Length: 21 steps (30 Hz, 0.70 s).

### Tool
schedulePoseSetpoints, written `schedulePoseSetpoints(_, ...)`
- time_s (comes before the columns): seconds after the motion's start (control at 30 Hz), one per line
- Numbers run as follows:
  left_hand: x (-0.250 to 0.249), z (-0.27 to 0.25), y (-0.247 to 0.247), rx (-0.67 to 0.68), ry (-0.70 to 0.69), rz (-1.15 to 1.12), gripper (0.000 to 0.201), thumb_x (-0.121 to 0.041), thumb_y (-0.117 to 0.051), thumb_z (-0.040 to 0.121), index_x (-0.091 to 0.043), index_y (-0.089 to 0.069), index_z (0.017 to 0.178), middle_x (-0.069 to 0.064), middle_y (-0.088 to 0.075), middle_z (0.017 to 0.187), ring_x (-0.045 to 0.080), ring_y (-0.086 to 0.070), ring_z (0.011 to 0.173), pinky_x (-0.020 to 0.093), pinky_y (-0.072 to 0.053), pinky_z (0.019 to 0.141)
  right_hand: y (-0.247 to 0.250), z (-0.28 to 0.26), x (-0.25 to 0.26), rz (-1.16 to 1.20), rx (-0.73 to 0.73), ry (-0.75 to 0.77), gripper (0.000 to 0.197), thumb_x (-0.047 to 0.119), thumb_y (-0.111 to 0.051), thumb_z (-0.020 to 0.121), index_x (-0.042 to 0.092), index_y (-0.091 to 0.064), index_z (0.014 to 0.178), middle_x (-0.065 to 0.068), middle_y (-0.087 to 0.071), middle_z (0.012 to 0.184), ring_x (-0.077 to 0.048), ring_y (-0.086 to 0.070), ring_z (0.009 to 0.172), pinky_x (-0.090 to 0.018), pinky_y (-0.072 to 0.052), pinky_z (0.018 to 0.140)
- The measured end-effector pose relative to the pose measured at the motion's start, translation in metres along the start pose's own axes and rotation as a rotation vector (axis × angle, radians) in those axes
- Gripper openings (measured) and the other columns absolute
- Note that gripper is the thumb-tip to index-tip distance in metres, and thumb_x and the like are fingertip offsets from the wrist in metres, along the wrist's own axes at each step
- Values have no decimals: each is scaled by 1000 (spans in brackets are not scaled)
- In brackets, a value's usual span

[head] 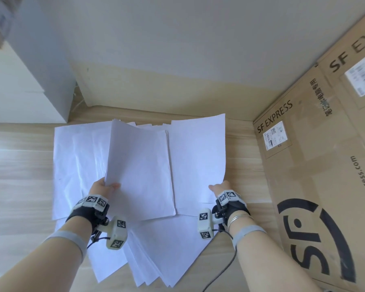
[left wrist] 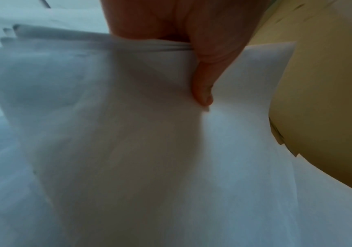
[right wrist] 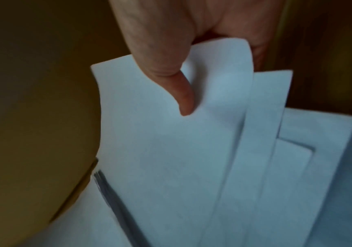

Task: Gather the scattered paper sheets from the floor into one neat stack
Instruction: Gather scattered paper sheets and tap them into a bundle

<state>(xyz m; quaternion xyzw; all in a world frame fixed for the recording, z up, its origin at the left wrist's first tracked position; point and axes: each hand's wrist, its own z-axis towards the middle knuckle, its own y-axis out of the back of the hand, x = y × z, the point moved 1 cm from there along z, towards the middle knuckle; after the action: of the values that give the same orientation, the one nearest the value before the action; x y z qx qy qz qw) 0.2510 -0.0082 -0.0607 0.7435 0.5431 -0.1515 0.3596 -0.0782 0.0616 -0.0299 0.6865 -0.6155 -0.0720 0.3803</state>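
White paper sheets lie fanned over the wooden floor point(head: 19, 175). My left hand point(head: 105, 189) grips the near left corner of a stack of sheets point(head: 141, 171), raised off the floor, thumb on top; the left wrist view shows the thumb point(left wrist: 202, 93) pressed on that stack point(left wrist: 128, 133). My right hand point(head: 218, 189) pinches the near corner of a single sheet point(head: 196, 157) at the right, lifted and curling; in the right wrist view the thumb point(right wrist: 183, 100) lies on this sheet point(right wrist: 160, 150). More loose sheets point(head: 162, 256) lie spread on the floor below both hands.
A large SF Express cardboard box point(head: 316, 175) stands close on the right. White furniture point(head: 19, 85) stands at the back left and a pale wall point(head: 177, 39) behind. Bare floor lies to the left of the papers.
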Motion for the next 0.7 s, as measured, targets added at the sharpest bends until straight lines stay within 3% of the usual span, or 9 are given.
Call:
schedulePoseSetpoints(0.1, 2, 0, 2, -9, 6, 4, 25, -8, -59, 85, -1, -60, 109, 17, -62, 92, 31, -58, 84, 41, -47, 82, 9, 0, 6, 58, -137, 89, 33, -4, -56, 82, -5, -53, 115, -21, -62, 118, -33, -60, 106, -32, -46, 83)
schedulePoseSetpoints(0.2, 2, -2, 6, -7, 19, 22, 25, -10, -59, 84, -3, -61, 108, 18, -63, 92, 32, -60, 85, 43, -49, 85, 26, 2, 5, 132, -246, 118, 36, -2, -60, 79, -4, -57, 114, -21, -64, 117, -34, -62, 105, -32, -47, 83)
schedulePoseSetpoints(0.4, 4, -3, 10, -49, 30, 15, 29, -10, -60, 84, -2, -60, 112, 16, -62, 92, 31, -58, 84, 41, -48, 86, 63, -8, 12, 397, -350, 103, 41, 2, -59, 84, -9, -50, 122, -22, -58, 126, -34, -58, 113, -28, -39, 80)
schedulePoseSetpoints(0.53, 2, -8, 7, -22, 34, -15, 30, -8, -59, 85, -2, -59, 114, 17, -61, 93, 31, -58, 84, 39, -47, 83, 52, -18, 21, 354, -208, 111, 46, 7, -61, 84, -9, -48, 125, -21, -58, 127, -34, -57, 114, -28, -40, 82)
schedulePoseSetpoints(0.7, -2, -11, 2, 35, 25, -42, 28, -8, -58, 86, -3, -58, 114, 17, -62, 100, 32, -58, 90, 38, -46, 84, -12, -32, 26, 170, 19, 150, 45, 0, -65, 81, -6, -52, 123, -19, -60, 125, -31, -59, 115, -25, -42, 84)
